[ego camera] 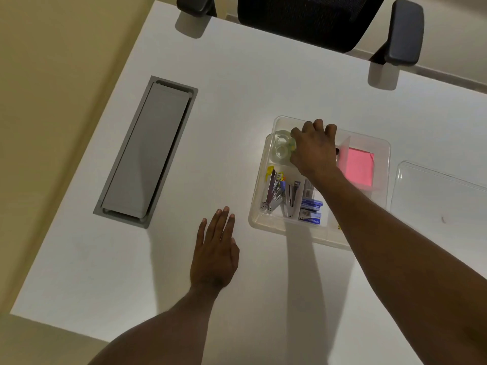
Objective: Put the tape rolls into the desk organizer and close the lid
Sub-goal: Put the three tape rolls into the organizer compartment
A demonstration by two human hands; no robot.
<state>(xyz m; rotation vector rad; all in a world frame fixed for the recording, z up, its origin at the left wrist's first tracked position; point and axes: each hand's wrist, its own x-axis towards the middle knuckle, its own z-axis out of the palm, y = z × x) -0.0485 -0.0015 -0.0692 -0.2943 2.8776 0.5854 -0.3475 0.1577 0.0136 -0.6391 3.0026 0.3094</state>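
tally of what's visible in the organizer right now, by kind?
Clear tape rolls: 2 visible, in the far-left compartment of the clear plastic organizer; the right hand may hide more
Pink sticky-note pad: 1
Metal staplers: about 3, overlapping, count uncertain
Blue staple boxes: 2
Total: about 8

our right hand (313, 148) covers the middle of the desk organizer (266, 222), so we cannot tell whether its fingers hold a tape roll (282, 137). the clear lid (434, 196) and the chair (303, 19) run past the frame's edge.
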